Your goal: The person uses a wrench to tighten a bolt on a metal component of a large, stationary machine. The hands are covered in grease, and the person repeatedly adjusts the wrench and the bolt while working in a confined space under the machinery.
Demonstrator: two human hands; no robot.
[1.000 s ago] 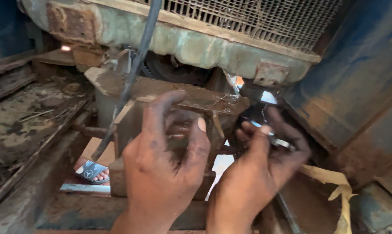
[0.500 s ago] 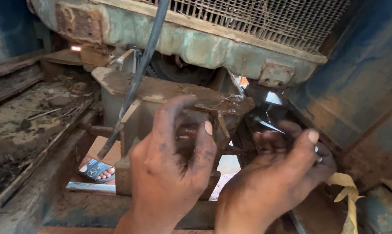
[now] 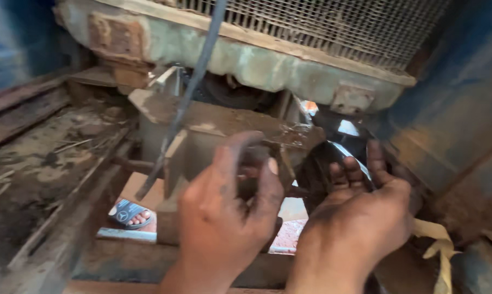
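Both hands are black with grease and work low in front of a rusty machine. The left hand (image 3: 224,218) is curled around the front edge of a rust-brown metal bracket (image 3: 224,122), a flat, scaled plate with boxy walls below it that sits in the middle of the view just under the machine's pale green housing (image 3: 267,65); its fingers (image 3: 270,185) bend over something at the bracket's edge, but what lies inside that curl is hidden, so I cannot tell whether they clamp anything. The right hand (image 3: 360,212) is just beside it, back toward the camera, with its fingers (image 3: 346,174) pressed against a dark rounded part (image 3: 325,163) that carries a bright metal band; the fingers lie on it rather than wrap it, and whether they truly pinch the band I cannot tell. A black hose (image 3: 194,87) runs down at a slant from the top edge, crossing in front of the housing and ending near the bracket's left wall. Above the housing is a wire grille (image 3: 333,27). A blue panel (image 3: 458,109), worn and rusted at its lower edge, fills the right side. A strip of yellowish cloth (image 3: 439,245) hangs just right of the right wrist. Through a gap below the bracket, a foot in a blue sandal (image 3: 129,213) shows on reddish ground. Dirty, littered rails (image 3: 44,179) run along the left.
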